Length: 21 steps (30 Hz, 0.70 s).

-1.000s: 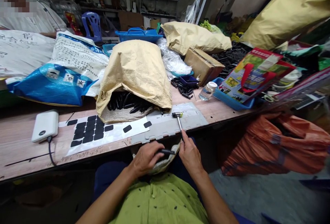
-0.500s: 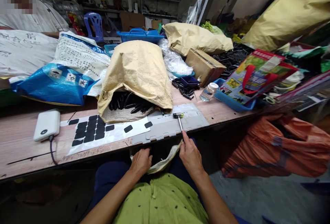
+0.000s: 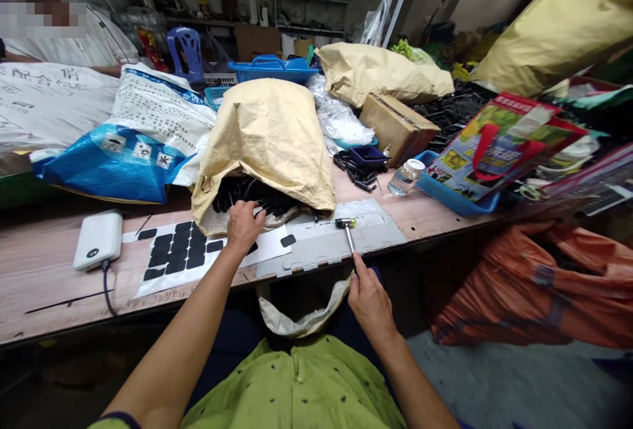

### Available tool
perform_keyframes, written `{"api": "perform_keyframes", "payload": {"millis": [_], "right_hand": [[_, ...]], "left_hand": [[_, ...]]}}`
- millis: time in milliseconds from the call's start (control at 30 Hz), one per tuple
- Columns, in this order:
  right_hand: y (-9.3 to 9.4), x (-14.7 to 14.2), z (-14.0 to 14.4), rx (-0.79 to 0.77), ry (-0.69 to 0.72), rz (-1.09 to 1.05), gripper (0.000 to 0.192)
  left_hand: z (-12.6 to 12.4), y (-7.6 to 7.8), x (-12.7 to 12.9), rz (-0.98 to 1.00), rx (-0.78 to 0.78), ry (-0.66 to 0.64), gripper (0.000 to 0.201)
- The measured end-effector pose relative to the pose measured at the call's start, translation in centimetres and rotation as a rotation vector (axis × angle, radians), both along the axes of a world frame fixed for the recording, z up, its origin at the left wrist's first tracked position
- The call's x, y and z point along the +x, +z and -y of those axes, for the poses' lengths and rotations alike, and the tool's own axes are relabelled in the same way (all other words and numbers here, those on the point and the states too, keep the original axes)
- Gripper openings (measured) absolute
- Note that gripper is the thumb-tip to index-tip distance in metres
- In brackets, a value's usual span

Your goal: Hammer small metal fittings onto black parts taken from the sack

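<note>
My left hand (image 3: 243, 226) is at the mouth of a tan woven sack (image 3: 271, 129), its thumb apart from the fingers. The fingertips reach the slim black plastic pieces (image 3: 274, 200) heaped inside; whether they touch one is hard to see. My right hand (image 3: 370, 297) grips the dark handle of a small hammer (image 3: 350, 238) at the table's front edge. The hammer's black and yellow-green head rests on or just above a grey board (image 3: 341, 241). Between my hands, an open pale bag (image 3: 304, 325) hangs below the edge at my lap.
A white sheet with black rounded patches (image 3: 178, 251) lies left of the board, beside a white power bank (image 3: 99, 239) on a cable. To the right are a clear jar (image 3: 406, 177), a blue tray (image 3: 459, 197) and an orange sack (image 3: 534, 284). Another person (image 3: 64, 53) is at far left.
My left hand has moved up from the pale bag at my lap to the tan sack's mouth. My right hand still holds the hammer in nearly the same place.
</note>
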State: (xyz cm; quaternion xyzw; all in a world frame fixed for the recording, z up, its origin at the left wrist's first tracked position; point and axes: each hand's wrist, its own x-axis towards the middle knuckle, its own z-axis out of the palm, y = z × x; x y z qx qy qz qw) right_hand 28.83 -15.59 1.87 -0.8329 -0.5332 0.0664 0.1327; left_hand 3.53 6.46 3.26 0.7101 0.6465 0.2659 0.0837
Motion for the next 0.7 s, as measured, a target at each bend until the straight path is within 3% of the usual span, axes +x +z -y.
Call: {"api": "perform_keyframes", "payload": {"millis": [133, 300, 500, 600, 700], "right_hand": [[-0.1, 0.1, 0.0, 0.008, 0.003, -0.007, 0.054], [0.2, 0.1, 0.1, -0.002, 0.008, -0.027, 0.055], [-0.1, 0.4, 0.1, 0.054, 0.014, -0.104, 0.056], [-0.6, 0.9, -0.1, 0.114, 0.024, -0.189, 0.054], [-1.2, 1.5, 0.0, 0.222, 0.036, -0.338, 0.054]], "left_hand": [[-1.7, -1.1, -1.6, -0.083, -0.154, -0.010, 0.025], [2.3, -0.8, -2.4, 0.047, 0.022, 0.103, 0.025], [7.2, -0.7, 2.4, 0.195, -0.031, -0.334, 0.014], [7.3, -1.7, 4.9, 0.169, -0.100, -0.387, 0.015], [6.9, -2.4, 5.6, 0.179, -0.130, -0.385, 0.017]]}}
